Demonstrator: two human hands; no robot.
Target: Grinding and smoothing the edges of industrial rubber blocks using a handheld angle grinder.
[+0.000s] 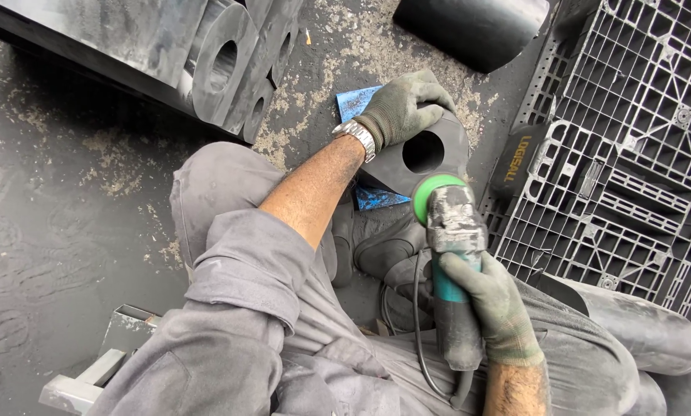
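My left hand (404, 108), in a grey-green glove with a metal watch at the wrist, presses down on a black round block with a centre hole (438, 150). The block rests on a blue square sheet (357, 104) on the floor. My right hand (495, 304), also gloved, grips the body of a teal and grey angle grinder (453, 254). The grinder's green disc (435, 189) touches the near edge of the block. A black cable (418, 323) trails from the grinder over my lap.
Several black round blocks with holes (226, 65) lie stacked at upper left. A black plastic pallet (622, 139) fills the right side, with black cylinders (476, 27) at the top and lower right. Pale dust covers the dark floor. A metal frame (107, 362) sits lower left.
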